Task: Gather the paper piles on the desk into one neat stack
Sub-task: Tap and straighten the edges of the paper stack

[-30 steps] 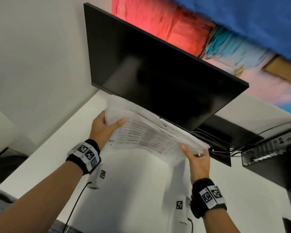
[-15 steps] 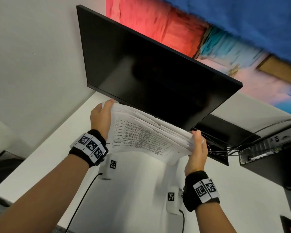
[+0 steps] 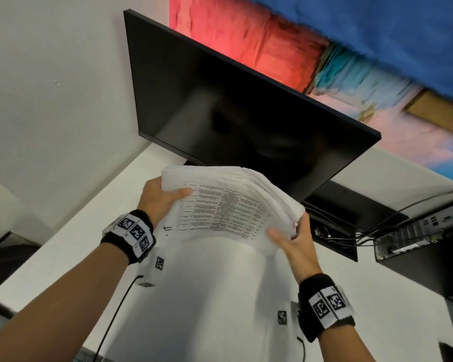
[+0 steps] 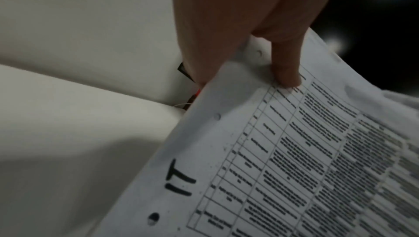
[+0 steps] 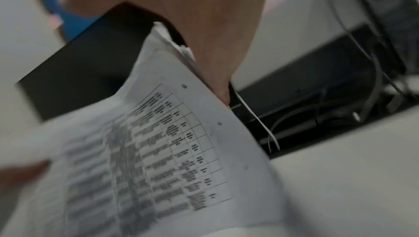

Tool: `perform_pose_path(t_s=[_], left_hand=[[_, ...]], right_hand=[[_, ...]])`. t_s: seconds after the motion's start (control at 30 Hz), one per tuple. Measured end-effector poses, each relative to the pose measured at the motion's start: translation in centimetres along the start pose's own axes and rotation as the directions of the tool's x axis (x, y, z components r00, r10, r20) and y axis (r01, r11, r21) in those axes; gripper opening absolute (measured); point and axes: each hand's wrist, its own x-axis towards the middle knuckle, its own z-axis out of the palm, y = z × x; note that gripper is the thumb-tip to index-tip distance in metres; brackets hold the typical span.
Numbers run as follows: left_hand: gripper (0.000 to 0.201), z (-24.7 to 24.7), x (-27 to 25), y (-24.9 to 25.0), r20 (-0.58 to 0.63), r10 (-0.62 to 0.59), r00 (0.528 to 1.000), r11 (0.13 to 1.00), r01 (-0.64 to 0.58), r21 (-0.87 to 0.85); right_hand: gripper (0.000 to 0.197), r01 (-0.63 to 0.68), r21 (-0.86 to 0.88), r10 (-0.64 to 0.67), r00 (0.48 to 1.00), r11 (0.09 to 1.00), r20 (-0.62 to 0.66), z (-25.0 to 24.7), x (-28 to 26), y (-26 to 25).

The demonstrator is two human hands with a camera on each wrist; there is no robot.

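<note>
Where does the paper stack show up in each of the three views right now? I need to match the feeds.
Head: paper stack at centre, held off the white desk between the left hand and right hand, below the black monitor.
Left wrist: stack fills the lower right; handwritten "IT" near its edge.
Right wrist: stack fills the lower left, blurred.
Shared landmark: the printed table on the top sheet.

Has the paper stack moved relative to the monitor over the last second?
Yes. The paper stack was tucked under the monitor's lower edge; now both hands hold it nearer the person, its far edge overlapping the screen's bottom.
</note>
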Motion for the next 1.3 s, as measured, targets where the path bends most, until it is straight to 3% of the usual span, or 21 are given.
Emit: perform_pose_path(t_s=[0.03,0.1,0.2,0.3,0.37,0.47,0.53,0.63,0.77,0.87,1.0,1.2,1.3], left_hand=[[0.036,0.1,-0.1,0.2,0.002,0.006,1.000,1.000,-0.006,-0.021],[0.032,0.1,-0.3,0.8,0.022,0.035,0.999,0.998,-0.033,-0.056],[0.037,-0.5,-0.5,2.1,0.079,0.123,0.989,0.987,-0.114,-0.111],[0.039,-1.5,-0.6,2.6,0.079,0.177,0.981,0.971,-0.161,-0.175],[0.040,-1.8,-0.6,2.1,0.075,0.166,0.983,0.971,-0.150,-0.185],[0.047,-1.3,-1.0,0.1,0.087,0.118,0.989,0.985,-0.106,-0.135],[0.051,-0.8,-1.4,-0.6,0.025,0.098,0.995,0.987,-0.094,-0.130],[0.032,-0.3,-1.7,0.3,-0.093,0.102,0.990,0.984,-0.114,-0.140],[0.019,0.2,-1.1,1.7,-0.147,0.102,0.984,0.980,-0.124,-0.153],[0.009,0.6,-1.0,1.9,-0.174,0.123,0.977,0.979,-0.148,-0.138],[0.022,0.3,-1.2,1.6,-0.138,0.110,0.984,0.978,-0.132,-0.163],[0.028,-0.1,-1.6,1.2,-0.072,0.094,0.993,0.985,-0.103,-0.140],[0.029,0.1,-1.5,1.4,-0.078,0.079,0.994,0.984,-0.090,-0.157]], right_hand=[[0.100,0.027,-0.115,-0.019,0.997,0.993,0.072,0.0,0.0,0.4],[0.101,0.016,-0.230,-0.007,0.999,0.973,0.038,0.0,-0.1,1.0],[0.051,-0.057,-0.084,0.040,0.981,0.995,-0.192,-1.1,-0.3,0.7],[0.014,-0.023,0.111,0.049,0.970,0.994,-0.238,-1.9,-0.7,-0.7],[0.017,-0.053,0.149,0.084,0.975,0.987,-0.207,-1.7,-1.2,-0.6],[0.031,-0.204,0.085,0.215,0.964,0.975,-0.158,-0.6,-1.9,1.5],[0.035,-0.246,0.068,0.254,0.945,0.967,-0.205,-0.3,-2.1,2.0],[0.045,-0.131,0.079,0.145,0.968,0.988,-0.207,-0.3,-2.1,1.2],[0.056,0.001,0.198,0.047,0.970,0.980,-0.238,0.0,-1.9,-0.1],[0.045,0.015,0.282,0.088,0.933,0.959,-0.350,0.8,-1.3,-1.2],[0.023,0.015,0.257,0.095,0.907,0.966,-0.411,0.9,-0.5,-0.9],[0.041,-0.042,0.227,0.134,0.903,0.973,-0.408,1.3,-0.4,-1.6],[0.014,0.003,0.203,0.089,0.892,0.979,-0.444,1.4,-0.3,-1.4]])
